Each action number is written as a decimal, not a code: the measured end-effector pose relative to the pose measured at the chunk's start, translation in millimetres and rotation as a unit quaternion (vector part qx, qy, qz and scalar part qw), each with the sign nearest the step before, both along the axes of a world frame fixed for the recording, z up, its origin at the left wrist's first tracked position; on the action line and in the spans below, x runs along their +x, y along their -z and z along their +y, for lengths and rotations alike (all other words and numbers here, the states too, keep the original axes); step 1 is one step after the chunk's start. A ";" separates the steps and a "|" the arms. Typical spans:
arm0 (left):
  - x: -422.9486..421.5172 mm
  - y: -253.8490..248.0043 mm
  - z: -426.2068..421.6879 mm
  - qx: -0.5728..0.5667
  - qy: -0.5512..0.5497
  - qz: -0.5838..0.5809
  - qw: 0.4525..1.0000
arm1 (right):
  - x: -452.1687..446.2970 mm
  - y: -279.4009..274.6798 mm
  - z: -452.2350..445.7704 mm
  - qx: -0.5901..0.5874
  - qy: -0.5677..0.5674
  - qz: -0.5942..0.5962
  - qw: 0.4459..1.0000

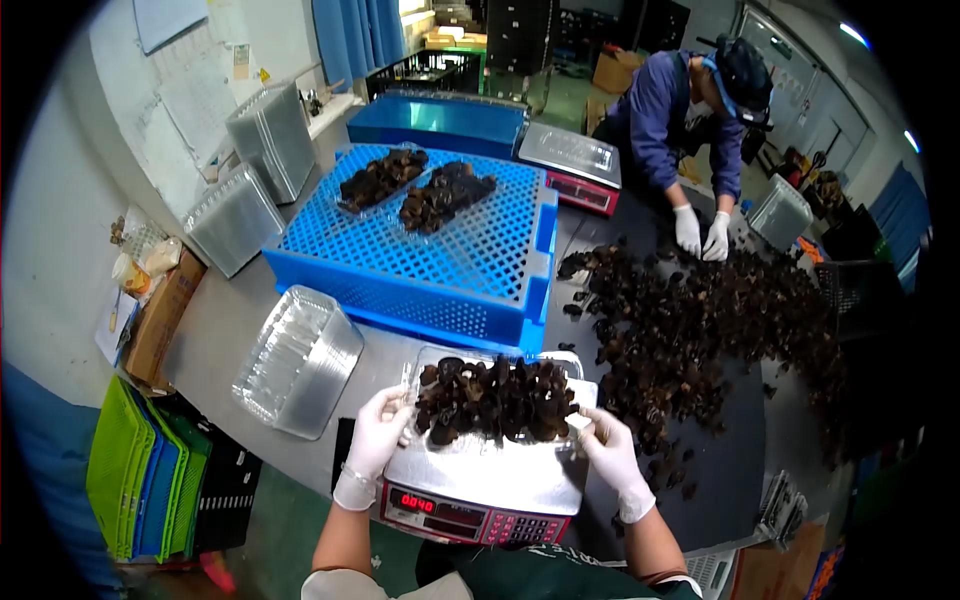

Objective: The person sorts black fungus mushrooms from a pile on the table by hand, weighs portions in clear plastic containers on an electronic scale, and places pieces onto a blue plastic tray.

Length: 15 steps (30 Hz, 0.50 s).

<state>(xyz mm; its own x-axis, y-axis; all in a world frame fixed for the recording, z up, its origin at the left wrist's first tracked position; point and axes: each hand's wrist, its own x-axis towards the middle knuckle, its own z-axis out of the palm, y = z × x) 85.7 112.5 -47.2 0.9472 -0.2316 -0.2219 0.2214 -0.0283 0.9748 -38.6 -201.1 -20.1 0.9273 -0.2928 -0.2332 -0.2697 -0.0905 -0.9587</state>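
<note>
Full clear tray [428, 355] of dark mushrooms [497, 398] held over the red-fronted scale [500, 468], long axis running nine to three o'clock.
The left hand's [381, 432] grip pinches its nine o'clock end, the right hand's [613, 458] its three o'clock end; whether its base meets the scale, I cannot tell. Its open top faces up. The work looks partway: two filled packs [447, 197] sit on the blue crate [400, 302] at eleven o'clock from the tray, while a broad loose heap [700, 310] covers the bench [715, 470] towards two to three o'clock, and stacked empty trays [300, 365] stand at nine to ten.
</note>
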 end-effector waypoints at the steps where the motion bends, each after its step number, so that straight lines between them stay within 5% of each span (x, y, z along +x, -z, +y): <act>1: 13.6 -3.5 -6.0 -0.012 0.001 -0.011 1.000 | 17.5 -17.3 -0.9 -0.005 0.013 -0.006 1.000; 5: 72.0 -8.1 -38.7 -0.055 -0.023 -0.077 0.995 | 92.6 -20.8 -32.4 -0.068 0.012 -0.074 0.995; 15: 167.3 4.4 -82.2 -0.088 -0.089 -0.039 0.991 | 206.9 25.9 -72.5 0.111 0.028 -0.099 0.989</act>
